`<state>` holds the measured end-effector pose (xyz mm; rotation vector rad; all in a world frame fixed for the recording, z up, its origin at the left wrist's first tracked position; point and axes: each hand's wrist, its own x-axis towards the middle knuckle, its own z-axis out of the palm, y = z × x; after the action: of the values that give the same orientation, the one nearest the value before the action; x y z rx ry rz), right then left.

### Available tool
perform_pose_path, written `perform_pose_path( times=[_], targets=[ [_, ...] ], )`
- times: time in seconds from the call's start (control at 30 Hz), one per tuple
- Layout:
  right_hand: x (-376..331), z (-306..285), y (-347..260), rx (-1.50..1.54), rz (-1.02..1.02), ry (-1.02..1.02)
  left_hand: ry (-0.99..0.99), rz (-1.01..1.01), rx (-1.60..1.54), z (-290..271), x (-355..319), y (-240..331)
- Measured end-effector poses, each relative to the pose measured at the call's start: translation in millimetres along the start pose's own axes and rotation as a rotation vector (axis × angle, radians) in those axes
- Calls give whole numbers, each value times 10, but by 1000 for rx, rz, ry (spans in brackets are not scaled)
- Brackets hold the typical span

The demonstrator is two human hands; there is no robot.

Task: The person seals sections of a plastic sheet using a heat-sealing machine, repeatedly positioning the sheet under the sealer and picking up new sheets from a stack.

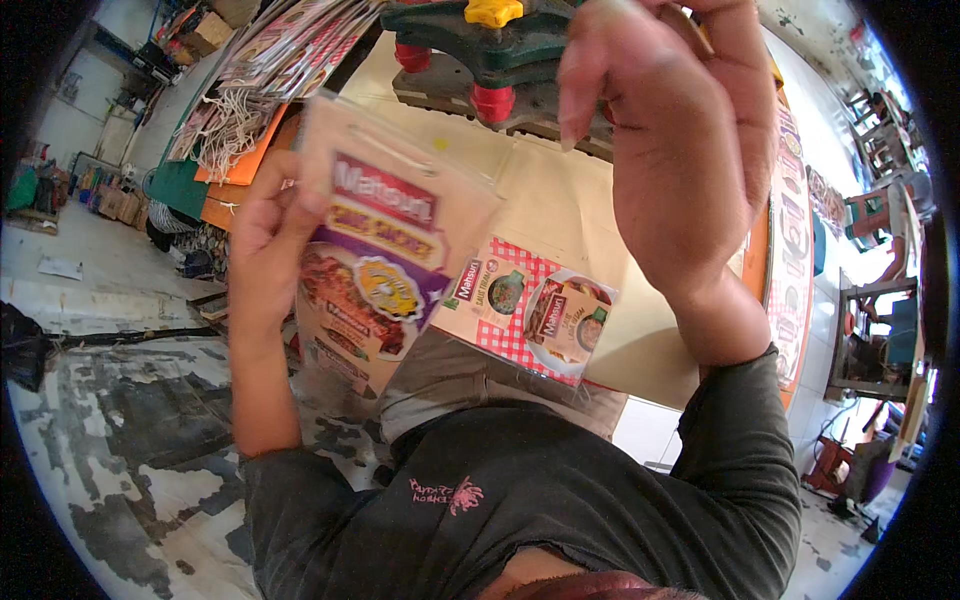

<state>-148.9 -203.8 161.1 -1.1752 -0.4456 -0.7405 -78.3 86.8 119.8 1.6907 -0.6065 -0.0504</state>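
My left hand (272,225) is closed on the edge of a printed laminated card (370,250), thumb on its face. The card is tilted, beige and purple with food pictures, and a clear border shows along its edges. A second printed card (530,305), red-checked with food pictures, lies at the near edge of the tan work surface. Raised high and close to the camera, my right hand (685,150) has its fingers apart, with some fingertips cut off by the upper edge. Behind it stands a green metal machine (500,55) with a yellow knob (493,11) and red cylindrical parts (492,102).
At the back left, a pile of printed cards (290,60) with white strings (225,140) rests on the table by an orange sheet (245,150). More printed sheets (788,250) line the right side. Shelves and stools (868,222) stand farther right; a black bag (25,345) sits far left.
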Motion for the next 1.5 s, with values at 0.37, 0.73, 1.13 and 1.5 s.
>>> perform_pose_path(
  times=[0.37,0.73,1.13,1.5],
  targets=[
    [184,-38,-69,-336,133,-226,-102,-302,-41,477,245,-262],
    [-71,-150,-95,-1342,221,-1375,-260,-239,23,704,375,-753],
    [-395,144,265,-1546,383,-1474,-274,-260,286,800,818,-1264],
    [-426,115,519,-1619,558,-1500,-163,-357,152,936,834,-1506]
  ],
)
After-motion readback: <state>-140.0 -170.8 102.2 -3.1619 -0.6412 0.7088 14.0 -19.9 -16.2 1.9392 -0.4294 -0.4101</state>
